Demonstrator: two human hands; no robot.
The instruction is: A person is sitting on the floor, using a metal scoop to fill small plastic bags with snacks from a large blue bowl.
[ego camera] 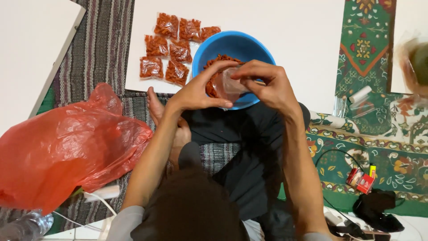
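Hands meet over the blue bowl [209, 49], which holds orange-red snack pieces [219, 60]. Left hand [196, 91] and right hand [267, 85] both pinch a small clear plastic bag [229, 85] btwn fingertips, fingers curled round it, w/ some snack showing inside. Bowl sits on a white board [294, 40] on the floor. Eight filled snack packets [171, 49] lie in rows just left of the bowl. Big red plastic bag [67, 143] lies well to the left.
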